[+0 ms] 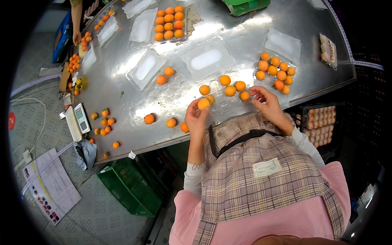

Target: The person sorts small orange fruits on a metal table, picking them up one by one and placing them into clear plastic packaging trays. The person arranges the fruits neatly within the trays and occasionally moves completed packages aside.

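My left hand (197, 119) pinches a round orange fruit (203, 103) over the left end of a clear plastic tray (222, 107). Right behind it is another orange fruit (210, 99). Several similar fruits, among them one (230, 90) near the middle, sit in that tray. At the tray's right end, my right hand (266, 102) has its fingers bent and apart, close beside a fruit (245, 96); whether it touches fruit or tray is unclear. Loose fruits, such as one (149, 119), lie to the left on the metal table (134, 100).
Filled trays stand at the back (170, 23) and right (281, 72). Empty clear trays (208, 59) lie beyond my hands. A scale (82, 118) sits by the left edge. Green crates (128, 188) stand below the front edge. Another person's hand (76, 37) reaches in at far left.
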A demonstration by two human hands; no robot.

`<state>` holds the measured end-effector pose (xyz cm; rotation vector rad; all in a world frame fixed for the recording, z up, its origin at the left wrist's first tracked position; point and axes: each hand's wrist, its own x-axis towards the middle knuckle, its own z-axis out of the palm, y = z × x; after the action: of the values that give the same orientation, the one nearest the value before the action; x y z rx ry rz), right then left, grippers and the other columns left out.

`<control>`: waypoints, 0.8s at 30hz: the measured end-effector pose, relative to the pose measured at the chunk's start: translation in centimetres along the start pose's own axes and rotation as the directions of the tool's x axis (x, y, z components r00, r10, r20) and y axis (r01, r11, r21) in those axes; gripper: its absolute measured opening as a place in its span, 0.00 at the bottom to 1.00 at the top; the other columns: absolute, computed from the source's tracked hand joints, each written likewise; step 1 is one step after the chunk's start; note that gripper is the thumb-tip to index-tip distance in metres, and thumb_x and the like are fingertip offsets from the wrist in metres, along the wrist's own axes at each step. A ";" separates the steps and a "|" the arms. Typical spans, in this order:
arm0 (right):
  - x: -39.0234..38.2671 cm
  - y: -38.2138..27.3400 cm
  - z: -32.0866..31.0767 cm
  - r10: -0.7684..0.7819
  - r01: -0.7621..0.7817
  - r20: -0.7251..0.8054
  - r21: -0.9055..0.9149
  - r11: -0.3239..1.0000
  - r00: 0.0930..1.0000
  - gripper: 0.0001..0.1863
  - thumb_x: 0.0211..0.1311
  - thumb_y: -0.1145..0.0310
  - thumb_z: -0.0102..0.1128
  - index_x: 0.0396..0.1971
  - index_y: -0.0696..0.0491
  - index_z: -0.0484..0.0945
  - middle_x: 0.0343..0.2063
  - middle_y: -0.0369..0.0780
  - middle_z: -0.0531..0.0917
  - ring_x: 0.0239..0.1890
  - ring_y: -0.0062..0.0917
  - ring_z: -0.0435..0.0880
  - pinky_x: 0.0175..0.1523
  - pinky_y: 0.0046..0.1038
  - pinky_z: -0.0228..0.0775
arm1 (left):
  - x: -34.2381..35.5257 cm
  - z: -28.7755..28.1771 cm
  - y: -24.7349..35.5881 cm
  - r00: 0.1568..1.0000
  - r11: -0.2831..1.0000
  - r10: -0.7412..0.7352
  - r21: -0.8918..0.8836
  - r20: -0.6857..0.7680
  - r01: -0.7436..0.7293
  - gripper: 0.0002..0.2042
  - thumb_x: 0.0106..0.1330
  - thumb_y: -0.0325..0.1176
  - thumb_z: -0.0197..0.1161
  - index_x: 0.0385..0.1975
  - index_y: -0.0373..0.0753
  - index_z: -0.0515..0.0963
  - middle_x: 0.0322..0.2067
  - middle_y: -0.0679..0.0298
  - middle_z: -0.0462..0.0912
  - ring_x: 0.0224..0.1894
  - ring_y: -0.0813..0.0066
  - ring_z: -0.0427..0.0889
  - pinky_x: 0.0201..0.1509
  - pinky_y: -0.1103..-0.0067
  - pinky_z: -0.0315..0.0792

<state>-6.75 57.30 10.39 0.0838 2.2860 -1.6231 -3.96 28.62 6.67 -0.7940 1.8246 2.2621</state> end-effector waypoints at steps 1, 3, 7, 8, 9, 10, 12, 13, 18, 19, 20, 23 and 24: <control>-0.1 -0.1 0.0 0.021 -0.021 0.015 0.026 0.999 1.000 0.25 0.62 0.77 0.63 0.60 0.52 0.77 0.45 0.33 0.82 0.41 0.16 0.79 0.47 0.20 0.73 | 0.3 0.0 -0.1 1.000 1.000 -0.012 -0.028 0.003 0.012 0.22 0.67 0.23 0.67 0.60 0.30 0.72 0.50 0.57 0.83 0.51 0.69 0.84 0.57 0.75 0.78; -0.3 -0.2 0.3 0.045 -0.047 0.035 0.056 0.997 0.998 0.25 0.62 0.77 0.62 0.61 0.52 0.76 0.46 0.33 0.81 0.42 0.15 0.78 0.47 0.19 0.72 | 0.5 -0.1 -0.1 0.998 0.992 -0.055 -0.114 0.004 0.055 0.22 0.68 0.24 0.65 0.61 0.31 0.71 0.50 0.57 0.83 0.51 0.68 0.84 0.57 0.73 0.79; -0.4 -0.4 0.3 0.052 -0.055 0.035 0.065 0.996 0.998 0.25 0.63 0.78 0.62 0.61 0.52 0.76 0.45 0.33 0.81 0.42 0.14 0.78 0.47 0.19 0.72 | 0.6 0.3 0.0 0.988 0.940 -0.155 -0.305 0.010 0.151 0.21 0.68 0.23 0.65 0.60 0.32 0.71 0.49 0.57 0.83 0.50 0.66 0.84 0.56 0.71 0.80; -0.3 -0.4 0.2 0.053 -0.055 0.035 0.067 0.996 0.998 0.25 0.63 0.78 0.62 0.61 0.52 0.76 0.45 0.33 0.81 0.42 0.14 0.78 0.47 0.19 0.71 | 0.6 0.3 0.0 0.985 0.926 -0.173 -0.340 0.009 0.166 0.21 0.68 0.23 0.65 0.60 0.33 0.71 0.49 0.57 0.83 0.50 0.66 0.84 0.55 0.71 0.80; -0.3 -0.4 0.1 0.048 -0.049 0.030 0.053 0.997 0.998 0.25 0.63 0.77 0.62 0.61 0.52 0.76 0.45 0.33 0.81 0.42 0.14 0.78 0.47 0.19 0.72 | 0.6 0.2 -0.1 0.988 0.933 -0.151 -0.329 0.007 0.145 0.21 0.68 0.23 0.66 0.60 0.33 0.71 0.50 0.57 0.82 0.50 0.68 0.84 0.55 0.73 0.80; -0.3 -0.3 0.1 0.043 -0.044 0.025 0.040 0.998 0.999 0.25 0.63 0.77 0.62 0.61 0.52 0.76 0.45 0.33 0.81 0.42 0.14 0.78 0.47 0.19 0.72 | 0.7 0.1 -0.4 0.991 0.940 -0.130 -0.318 0.005 0.125 0.22 0.67 0.23 0.67 0.60 0.33 0.71 0.52 0.57 0.81 0.51 0.70 0.84 0.55 0.74 0.80; -0.3 -0.2 0.1 0.037 -0.038 0.022 0.032 0.999 0.999 0.25 0.63 0.77 0.62 0.61 0.52 0.76 0.45 0.32 0.81 0.42 0.14 0.78 0.47 0.19 0.72 | 0.7 0.0 -0.6 0.997 0.965 -0.075 -0.255 -0.018 0.068 0.22 0.66 0.22 0.69 0.60 0.32 0.72 0.53 0.58 0.80 0.50 0.72 0.84 0.55 0.77 0.79; -0.3 0.0 0.2 0.035 -0.035 0.025 0.035 0.999 0.999 0.25 0.63 0.77 0.62 0.61 0.52 0.76 0.44 0.32 0.81 0.42 0.14 0.79 0.47 0.19 0.72 | 0.7 0.0 -0.7 0.998 0.979 -0.041 -0.202 -0.036 0.033 0.22 0.65 0.21 0.69 0.59 0.32 0.73 0.53 0.58 0.81 0.50 0.73 0.84 0.55 0.78 0.79; -0.2 -0.4 0.3 0.036 -0.038 0.030 0.046 0.998 0.999 0.24 0.63 0.77 0.62 0.61 0.52 0.76 0.44 0.32 0.81 0.42 0.14 0.79 0.47 0.19 0.72 | 0.2 0.8 0.2 0.998 0.999 0.049 -0.022 -0.036 -0.050 0.21 0.63 0.21 0.71 0.57 0.33 0.76 0.48 0.59 0.85 0.47 0.76 0.85 0.53 0.80 0.78; -0.1 -0.6 0.2 0.036 -0.037 0.028 0.043 0.998 0.999 0.24 0.63 0.77 0.62 0.61 0.52 0.76 0.44 0.32 0.81 0.42 0.14 0.79 0.47 0.19 0.72 | 0.2 1.0 0.3 0.999 0.999 0.044 0.004 -0.027 -0.044 0.21 0.63 0.21 0.71 0.57 0.33 0.77 0.48 0.59 0.86 0.47 0.76 0.86 0.53 0.80 0.78; -0.1 -0.8 0.2 0.036 -0.037 0.025 0.040 0.999 0.999 0.24 0.63 0.77 0.62 0.61 0.52 0.76 0.43 0.32 0.81 0.41 0.14 0.79 0.47 0.19 0.72 | 0.2 1.1 0.3 0.999 0.999 0.038 0.030 -0.017 -0.037 0.21 0.63 0.21 0.71 0.57 0.33 0.77 0.47 0.59 0.86 0.47 0.77 0.86 0.53 0.81 0.78; -0.1 -0.6 0.2 0.034 -0.035 0.020 0.046 0.998 0.999 0.24 0.63 0.77 0.61 0.61 0.52 0.76 0.43 0.32 0.81 0.42 0.14 0.79 0.47 0.19 0.72 | 0.5 1.6 0.2 0.997 0.993 0.071 0.090 0.034 -0.074 0.22 0.62 0.23 0.71 0.57 0.32 0.77 0.46 0.58 0.86 0.47 0.76 0.86 0.52 0.80 0.79; -0.1 -0.6 0.2 0.036 -0.037 0.018 0.047 0.998 0.999 0.24 0.63 0.77 0.61 0.61 0.52 0.76 0.43 0.32 0.81 0.42 0.14 0.78 0.47 0.19 0.72 | 0.7 1.8 0.0 0.995 0.985 0.091 0.141 0.044 -0.097 0.23 0.61 0.23 0.72 0.57 0.33 0.77 0.46 0.59 0.86 0.46 0.75 0.86 0.52 0.79 0.78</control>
<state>-6.72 56.97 10.91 0.1225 2.2211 -1.6531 -5.08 30.15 6.58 -0.6509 2.0206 2.1531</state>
